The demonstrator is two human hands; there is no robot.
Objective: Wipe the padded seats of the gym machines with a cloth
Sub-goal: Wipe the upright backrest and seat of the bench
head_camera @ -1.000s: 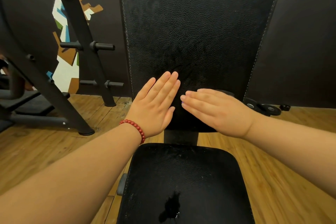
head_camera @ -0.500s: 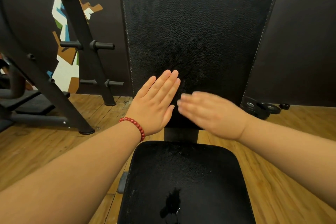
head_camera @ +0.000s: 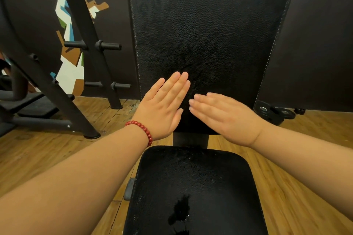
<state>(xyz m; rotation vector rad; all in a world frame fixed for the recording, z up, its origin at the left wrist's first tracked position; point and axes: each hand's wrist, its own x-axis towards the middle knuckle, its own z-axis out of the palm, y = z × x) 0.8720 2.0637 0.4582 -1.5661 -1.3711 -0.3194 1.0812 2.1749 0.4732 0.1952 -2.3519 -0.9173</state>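
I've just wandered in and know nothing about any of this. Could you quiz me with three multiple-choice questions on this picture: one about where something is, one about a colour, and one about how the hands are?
1. Where do the weight plates lie?
A. on the seat pad
B. on the wooden floor, right of the back pad
C. on the rack pegs

2. What colour is the bracelet on the left wrist?
A. red
B. blue
C. green

3. How are the left hand and right hand?
A. both grip a cloth
B. one is a fist
C. both flat, holding nothing

Answers:
1 B: the plates lie on the boards beside the pad's right edge.
2 A: its beads are red.
3 C: all fingers are stretched out, with nothing held.
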